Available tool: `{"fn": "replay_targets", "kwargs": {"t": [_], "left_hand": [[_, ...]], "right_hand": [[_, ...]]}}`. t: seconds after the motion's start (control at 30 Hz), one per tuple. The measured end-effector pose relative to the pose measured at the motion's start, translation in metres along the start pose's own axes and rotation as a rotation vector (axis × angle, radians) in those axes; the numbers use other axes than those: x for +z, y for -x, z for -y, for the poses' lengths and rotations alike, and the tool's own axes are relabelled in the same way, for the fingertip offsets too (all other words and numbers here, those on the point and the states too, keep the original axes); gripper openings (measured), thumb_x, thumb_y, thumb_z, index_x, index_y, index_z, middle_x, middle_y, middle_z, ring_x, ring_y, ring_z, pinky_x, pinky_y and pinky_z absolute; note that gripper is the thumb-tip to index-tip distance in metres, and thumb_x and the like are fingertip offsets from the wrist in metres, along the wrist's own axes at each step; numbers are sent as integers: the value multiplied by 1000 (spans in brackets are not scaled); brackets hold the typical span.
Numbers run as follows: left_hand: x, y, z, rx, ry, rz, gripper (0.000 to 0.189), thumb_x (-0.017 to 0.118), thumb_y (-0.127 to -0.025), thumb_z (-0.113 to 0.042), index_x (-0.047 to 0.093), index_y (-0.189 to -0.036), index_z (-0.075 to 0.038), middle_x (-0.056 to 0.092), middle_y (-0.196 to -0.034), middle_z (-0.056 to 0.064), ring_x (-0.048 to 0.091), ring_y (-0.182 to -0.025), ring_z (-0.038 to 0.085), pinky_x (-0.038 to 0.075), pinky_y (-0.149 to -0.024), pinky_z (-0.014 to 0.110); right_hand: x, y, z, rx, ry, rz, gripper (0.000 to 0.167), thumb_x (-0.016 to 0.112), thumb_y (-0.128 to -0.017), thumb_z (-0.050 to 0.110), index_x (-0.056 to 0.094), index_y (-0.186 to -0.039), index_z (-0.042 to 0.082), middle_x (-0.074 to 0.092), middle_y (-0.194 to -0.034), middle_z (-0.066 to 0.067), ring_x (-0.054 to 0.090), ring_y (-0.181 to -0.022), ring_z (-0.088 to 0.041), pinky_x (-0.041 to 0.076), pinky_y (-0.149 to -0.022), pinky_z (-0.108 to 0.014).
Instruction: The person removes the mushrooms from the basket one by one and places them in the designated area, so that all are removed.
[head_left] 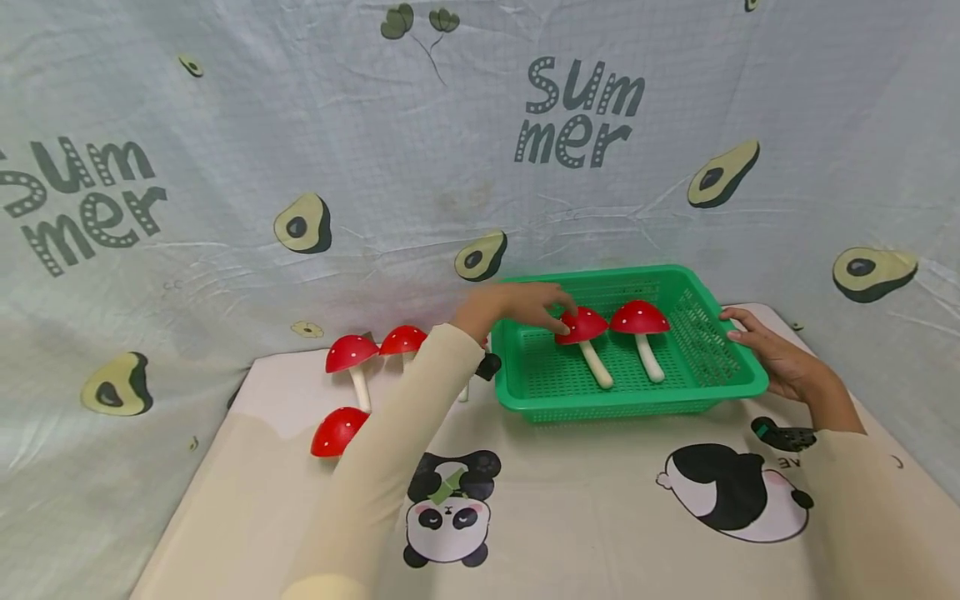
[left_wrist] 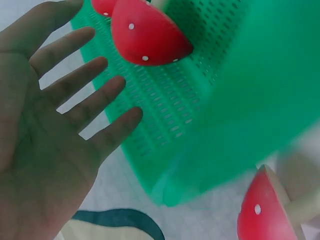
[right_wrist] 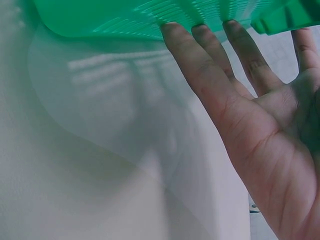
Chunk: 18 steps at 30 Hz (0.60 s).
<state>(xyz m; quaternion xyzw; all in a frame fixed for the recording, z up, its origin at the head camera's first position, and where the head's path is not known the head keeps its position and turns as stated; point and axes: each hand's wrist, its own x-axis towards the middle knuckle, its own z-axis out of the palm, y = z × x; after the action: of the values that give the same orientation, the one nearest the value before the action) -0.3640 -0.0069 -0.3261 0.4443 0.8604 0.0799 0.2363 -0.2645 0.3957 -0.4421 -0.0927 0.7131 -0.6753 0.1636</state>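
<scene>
In the head view, a green perforated basket (head_left: 600, 408) stands at the back of the table and holds two toy mushrooms with red, white-dotted caps and pale stems. My left hand (head_left: 531, 303) reaches over the basket's left side, close by the cap of the left mushroom (head_left: 585, 327). Its fingers are spread and hold nothing, as the left wrist view shows beside the red cap (left_wrist: 147, 35). The other mushroom (head_left: 640, 318) lies to the right in the basket. At the basket's right side is my right hand (head_left: 776, 357); its extended fingertips (right_wrist: 172, 30) meet the green wall.
Left of the basket, several more red mushrooms lie on the table, among them one at the back (head_left: 351, 354) and one nearer (head_left: 337, 432). My left sleeve (head_left: 390, 450) partly covers them. A printed cloth (head_left: 405, 167) hangs right behind the basket.
</scene>
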Motion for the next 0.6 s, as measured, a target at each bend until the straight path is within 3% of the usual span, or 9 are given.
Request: {"fn": "replay_targets", "kwargs": {"t": [0.27, 0.6], "left_hand": [[6, -24, -7, -44, -67, 10, 44, 55, -105, -39, 53, -144, -20, 44, -147, 0, 41, -136, 17, 39, -110, 31], [16, -45, -4, -46, 48, -47, 42, 53, -106, -35, 54, -143, -18, 47, -143, 3, 43, -128, 17, 44, -103, 30]], "right_hand": [[-1, 0, -1, -4, -18, 11, 27, 32, -112, 23, 30, -134, 38, 50, -122, 2, 70, -95, -20, 62, -73, -42], [-1, 1, 1, -16, -18, 22, 26, 32, -112, 23, 30, -134, 37, 52, -121, 2, 71, -94, -20, 63, -72, -42]]}}
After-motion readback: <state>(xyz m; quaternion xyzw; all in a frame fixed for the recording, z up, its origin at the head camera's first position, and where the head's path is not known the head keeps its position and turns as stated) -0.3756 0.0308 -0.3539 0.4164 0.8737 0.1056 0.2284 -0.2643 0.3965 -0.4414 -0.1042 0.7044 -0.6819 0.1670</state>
